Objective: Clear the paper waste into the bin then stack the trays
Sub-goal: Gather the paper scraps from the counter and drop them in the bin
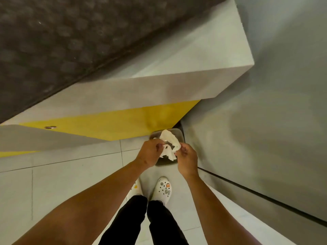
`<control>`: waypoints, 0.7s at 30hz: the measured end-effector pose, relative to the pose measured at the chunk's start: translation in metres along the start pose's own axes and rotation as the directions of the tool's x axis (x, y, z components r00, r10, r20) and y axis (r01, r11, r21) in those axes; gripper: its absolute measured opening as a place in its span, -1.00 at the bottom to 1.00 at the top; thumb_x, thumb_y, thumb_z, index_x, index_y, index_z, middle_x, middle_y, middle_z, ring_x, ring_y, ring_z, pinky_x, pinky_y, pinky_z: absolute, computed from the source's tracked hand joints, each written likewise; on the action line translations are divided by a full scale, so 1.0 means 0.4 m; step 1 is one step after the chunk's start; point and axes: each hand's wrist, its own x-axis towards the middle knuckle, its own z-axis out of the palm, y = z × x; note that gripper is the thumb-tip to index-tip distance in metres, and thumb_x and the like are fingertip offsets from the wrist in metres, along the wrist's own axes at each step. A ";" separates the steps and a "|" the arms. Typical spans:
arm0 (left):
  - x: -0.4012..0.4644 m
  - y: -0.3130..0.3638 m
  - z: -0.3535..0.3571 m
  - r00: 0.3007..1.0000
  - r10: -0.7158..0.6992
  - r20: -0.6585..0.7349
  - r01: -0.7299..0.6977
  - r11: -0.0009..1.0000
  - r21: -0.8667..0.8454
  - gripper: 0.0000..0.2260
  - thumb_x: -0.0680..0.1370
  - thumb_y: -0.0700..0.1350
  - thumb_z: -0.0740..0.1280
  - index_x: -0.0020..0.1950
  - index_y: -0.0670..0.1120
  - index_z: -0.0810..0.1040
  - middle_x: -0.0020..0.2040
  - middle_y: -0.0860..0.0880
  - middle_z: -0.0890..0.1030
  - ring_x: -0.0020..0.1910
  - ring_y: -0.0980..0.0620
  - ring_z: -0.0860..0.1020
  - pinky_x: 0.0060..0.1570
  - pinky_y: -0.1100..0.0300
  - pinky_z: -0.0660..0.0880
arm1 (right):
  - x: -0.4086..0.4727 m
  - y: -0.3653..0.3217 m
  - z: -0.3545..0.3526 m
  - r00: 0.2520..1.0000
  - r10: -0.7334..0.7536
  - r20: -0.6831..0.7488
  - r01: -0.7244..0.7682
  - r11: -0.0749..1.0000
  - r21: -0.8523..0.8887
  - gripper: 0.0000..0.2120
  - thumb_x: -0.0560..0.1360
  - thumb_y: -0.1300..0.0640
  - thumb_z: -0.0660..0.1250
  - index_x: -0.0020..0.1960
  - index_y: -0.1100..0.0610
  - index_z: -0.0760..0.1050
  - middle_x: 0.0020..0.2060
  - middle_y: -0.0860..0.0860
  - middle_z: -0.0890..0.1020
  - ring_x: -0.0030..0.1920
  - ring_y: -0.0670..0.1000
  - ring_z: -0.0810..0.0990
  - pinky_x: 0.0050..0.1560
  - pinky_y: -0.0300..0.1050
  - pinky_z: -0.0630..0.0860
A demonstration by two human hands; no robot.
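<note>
A crumpled sheet of white paper (pixel 169 145) hung between the two hands, creased and ragged at its lower edge, with a torn hole near the middle. The left hand (pixel 150 152) pinched its left side, fingers curled in on the sheet; the right hand (pixel 187 156) gripped the right edge between thumb and bent fingers. Directly beneath the hands stood the bin (pixel 174 132) — a small container with a rounded-square rim of dull grey metal and a dark inside, the paper held just over its opening.

Nearer the body than the hands, two white clogs (pixel 163 189) with small charms stood on the floor (pixel 70 174), above them black trouser legs. The floor was pale, smooth tile with thin grout lines. Beyond the hands ran a flat yellow panel (pixel 115 123) under a thick white counter slab (pixel 159 85) with sharp, square edges — further off lay a dark, bumpy textured surface (pixel 70 41). To the right of the right hand rose a smooth grey wall (pixel 265 121).
</note>
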 end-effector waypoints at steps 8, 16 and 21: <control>0.053 -0.099 0.028 0.998 -0.031 0.064 0.036 0.995 -0.090 -0.74 0.56 -0.27 0.35 0.23 -0.09 0.58 0.05 -0.06 0.64 0.00 -0.02 0.62 0.03 0.27 0.50 | 0.078 0.085 0.023 0.998 0.026 0.057 -0.008 0.956 -0.293 -0.68 0.67 0.19 0.19 0.40 0.19 0.48 0.33 0.06 0.56 0.33 0.04 0.52 0.22 -0.25 0.41; -0.048 -0.066 -0.077 0.997 0.018 0.074 -0.012 0.997 -0.078 -0.78 0.58 -0.20 0.37 0.22 -0.07 0.60 0.03 0.04 0.63 -0.10 0.15 0.58 -0.10 0.51 0.43 | -0.019 -0.009 -0.009 0.989 0.022 0.146 -0.005 0.993 -0.120 -0.75 0.61 0.27 0.28 0.24 0.12 0.60 0.20 0.05 0.65 0.22 0.02 0.62 0.29 -0.11 0.53; -0.177 0.085 -0.229 0.993 0.097 0.072 -0.088 0.989 -0.117 -0.83 0.59 -0.18 0.36 0.16 -0.03 0.62 0.05 0.06 0.65 -0.09 0.26 0.59 -0.04 0.37 0.51 | -0.175 -0.209 -0.092 0.944 -0.038 0.327 0.073 0.993 -0.096 -0.74 0.59 0.16 0.35 0.28 0.08 0.57 0.14 -0.01 0.67 0.10 -0.17 0.64 0.07 -0.45 0.49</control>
